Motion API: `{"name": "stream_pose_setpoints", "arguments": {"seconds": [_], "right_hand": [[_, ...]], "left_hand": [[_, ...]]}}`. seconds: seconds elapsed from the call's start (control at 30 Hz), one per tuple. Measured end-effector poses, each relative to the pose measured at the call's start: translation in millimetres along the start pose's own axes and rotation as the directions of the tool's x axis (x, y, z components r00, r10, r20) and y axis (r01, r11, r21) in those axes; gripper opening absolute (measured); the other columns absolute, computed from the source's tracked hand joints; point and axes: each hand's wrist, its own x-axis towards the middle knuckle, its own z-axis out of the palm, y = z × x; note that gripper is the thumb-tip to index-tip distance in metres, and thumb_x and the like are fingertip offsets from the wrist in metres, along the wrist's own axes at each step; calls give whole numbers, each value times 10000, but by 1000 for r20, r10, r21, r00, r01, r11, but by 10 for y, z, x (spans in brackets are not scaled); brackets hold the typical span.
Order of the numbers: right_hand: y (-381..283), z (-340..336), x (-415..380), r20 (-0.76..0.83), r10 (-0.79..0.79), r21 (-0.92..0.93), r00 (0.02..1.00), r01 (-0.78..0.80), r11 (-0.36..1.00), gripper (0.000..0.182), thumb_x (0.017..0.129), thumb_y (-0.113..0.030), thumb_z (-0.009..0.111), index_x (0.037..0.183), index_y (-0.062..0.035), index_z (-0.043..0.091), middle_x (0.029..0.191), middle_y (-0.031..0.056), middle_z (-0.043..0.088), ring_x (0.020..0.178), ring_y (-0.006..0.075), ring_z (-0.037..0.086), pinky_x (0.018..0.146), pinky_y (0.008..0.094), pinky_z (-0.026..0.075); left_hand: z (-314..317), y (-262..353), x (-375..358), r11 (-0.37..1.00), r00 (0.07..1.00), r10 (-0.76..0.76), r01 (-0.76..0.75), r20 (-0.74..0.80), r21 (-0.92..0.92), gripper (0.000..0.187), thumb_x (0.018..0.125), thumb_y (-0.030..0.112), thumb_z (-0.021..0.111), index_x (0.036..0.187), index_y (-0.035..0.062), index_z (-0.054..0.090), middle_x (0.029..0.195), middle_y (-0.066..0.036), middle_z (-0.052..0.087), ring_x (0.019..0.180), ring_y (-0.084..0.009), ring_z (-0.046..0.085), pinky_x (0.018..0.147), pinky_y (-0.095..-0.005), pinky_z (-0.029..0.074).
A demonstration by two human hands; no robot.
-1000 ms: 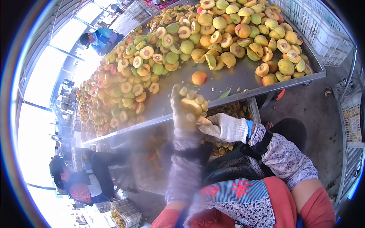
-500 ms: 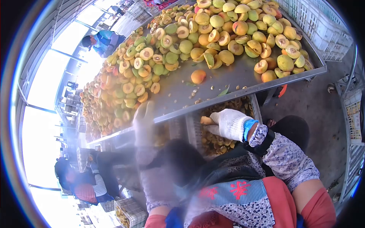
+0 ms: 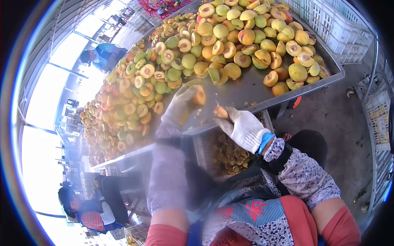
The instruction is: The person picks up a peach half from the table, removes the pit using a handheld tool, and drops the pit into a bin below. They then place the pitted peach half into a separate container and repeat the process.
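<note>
My left hand (image 3: 183, 102), in a white glove, is closed around an orange-yellow peach (image 3: 199, 95) above the metal table. My right hand (image 3: 245, 130), gloved with a blue band at the wrist, grips a short tan piece like a small tool handle (image 3: 221, 112). Its tip is too small to make out. The two hands face each other, a short gap apart, near the table's front edge. Beyond them lies a large heap of halved and whole peaches (image 3: 219, 49). Below the edge, a crate of peach scraps (image 3: 234, 158) stands by my knees.
The metal table (image 3: 246, 88) has a raised rim and small scraps on it. White plastic crates (image 3: 334, 33) are stacked at the far right. A person in blue (image 3: 104, 56) is at the table's far left side, and another person (image 3: 96, 209) sits at the lower left.
My left hand has moved up and right onto the table and taken hold of the single peach that lay there. My right hand has risen slightly, still gripping the tan piece.
</note>
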Motion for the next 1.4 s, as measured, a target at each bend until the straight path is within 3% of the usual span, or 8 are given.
{"name": "stream_pose_setpoints", "arguments": {"seconds": [0.2,0.37,0.8,1.0,1.2,1.3,1.37,1.4], "right_hand": [[-127,43,-45,-24,-85,98,996,87,991,300,952,-274,621,1021,17,646,858,252,679,846,434,660,701,462,514],[-138,79,-90,139,-27,13,990,26,1000,308,961,-328,568,1008,-36,654,869,244,665,869,442,632,744,505,498],[-241,78,-154,161,43,-64,986,-33,997,371,971,-357,557,960,0,656,846,261,663,866,455,633,730,515,496],[-302,141,-162,341,114,284,933,-218,934,358,995,-318,551,1055,20,651,920,263,674,939,439,647,786,452,506],[-206,159,-180,447,110,198,887,-218,956,447,997,-397,530,1079,27,643,947,253,683,968,417,653,839,430,500],[-75,266,-203,455,-10,387,891,-188,903,502,995,-484,511,990,-4,655,763,165,663,709,312,659,656,387,516],[-151,113,-156,898,-15,418,439,-842,341,507,985,-550,505,870,-73,630,595,22,531,468,154,492,430,305,398],[-163,130,-164,899,-16,417,439,-841,344,507,985,-550,505,870,-73,630,595,22,531,468,154,492,430,305,398]], "left_hand": [[612,-44,-588,902,989,127,-149,-80,-405,445,1029,354,496,1312,12,533,1192,-155,624,1058,-298,638,879,-420,555],[774,-271,-667,937,888,268,-330,-373,-113,478,997,454,522,1164,12,592,1121,-157,644,982,-287,648,830,-406,558],[1021,-78,-754,881,907,51,-238,-418,-410,376,960,454,600,987,79,618,981,-88,652,898,-254,660,784,-402,564],[1046,-153,-737,894,840,153,-342,-521,-289,377,975,447,566,919,77,606,909,-87,642,815,-239,659,714,-385,565],[840,-130,-827,913,912,319,-223,-256,342,409,992,429,524,874,44,593,791,-126,626,712,-233,643,602,-341,542],[821,-181,-828,884,884,397,-296,-247,362,434,996,443,511,834,45,570,751,-134,619,694,-233,634,609,-352,529],[783,-249,-786,930,907,360,-368,-219,6,412,995,457,512,815,88,554,781,-102,613,704,-232,620,622,-359,517],[816,-248,-773,929,906,362,-370,-221,7,412,995,457,512,815,88,554,781,-102,613,704,-232,620,622,-359,517]]}}
